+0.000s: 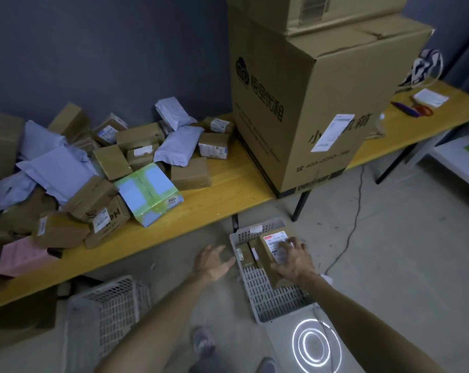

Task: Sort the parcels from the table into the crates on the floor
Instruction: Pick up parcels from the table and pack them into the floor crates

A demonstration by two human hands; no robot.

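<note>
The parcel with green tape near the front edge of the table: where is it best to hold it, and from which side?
Probably grip the green-taped parcel across its near end, by the table edge, coming from the front right. That side is free; brown boxes lie against its left. It lies tilted, so tilt the grip.

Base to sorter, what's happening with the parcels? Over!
Left hand open, free. Right hand grips labelled parcel over white crate; other parcels already inside. Nothing blocking. Pile waits on table.
</note>
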